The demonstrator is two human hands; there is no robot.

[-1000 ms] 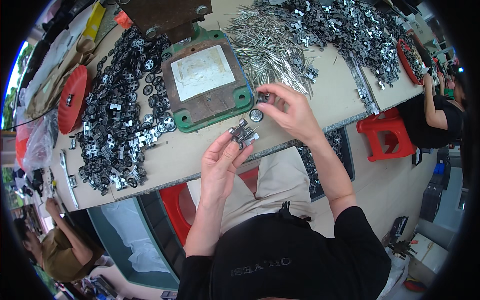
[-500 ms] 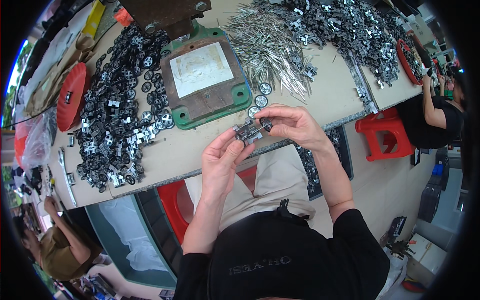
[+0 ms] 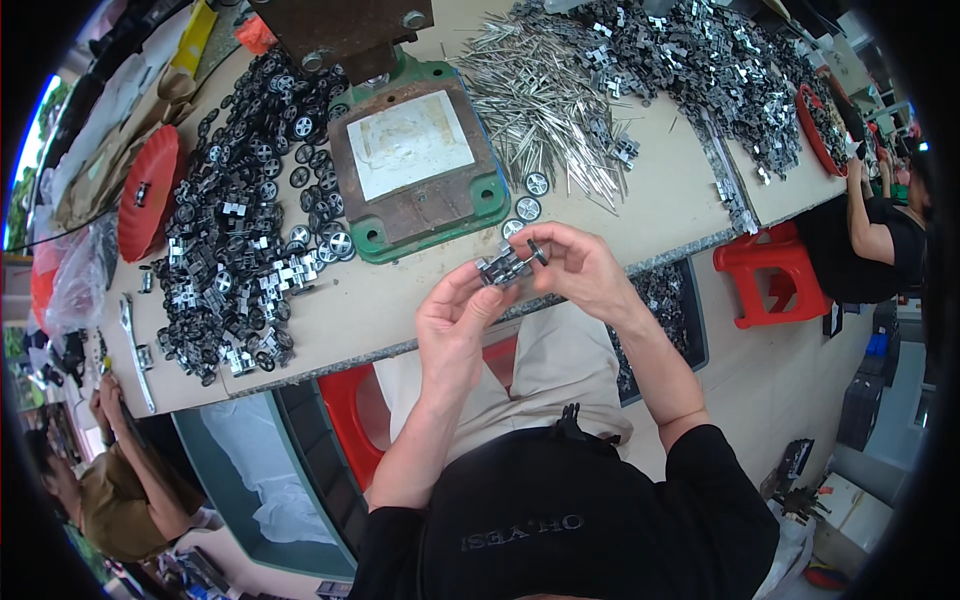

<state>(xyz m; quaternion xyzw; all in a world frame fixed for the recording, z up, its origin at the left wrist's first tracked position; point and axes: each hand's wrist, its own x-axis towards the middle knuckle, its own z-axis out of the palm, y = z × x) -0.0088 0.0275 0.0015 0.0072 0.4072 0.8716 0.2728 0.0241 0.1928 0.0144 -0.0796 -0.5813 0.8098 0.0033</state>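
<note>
In front of the press, my left hand [image 3: 455, 318] pinches a small grey and black metal-looking bracket [image 3: 500, 267] between thumb and fingers. Beside it, a small black wheel [image 3: 538, 251] is turned almost edge-on, with its thin axle reaching into the bracket. My right hand [image 3: 585, 275] has its index finger and thumb around that wheel; the exact contact is partly hidden. Just beyond the fingers lie loose wheels with silver spokes [image 3: 527, 208] in a short row.
A green-based press [image 3: 430, 240] stands ahead. Heaped wheels and brackets [image 3: 230, 270] lie left, thin metal rods [image 3: 545, 100] and dark brackets [image 3: 690, 75] right. A red dish [image 3: 150, 195] and a wrench [image 3: 135, 350] lie far left. Co-workers sit on both sides.
The wheel has turned more edge-on, and its axle sits closer in line with the bracket. My right thumb has shifted lower, away from the wheel's middle. The view has shifted slightly.
</note>
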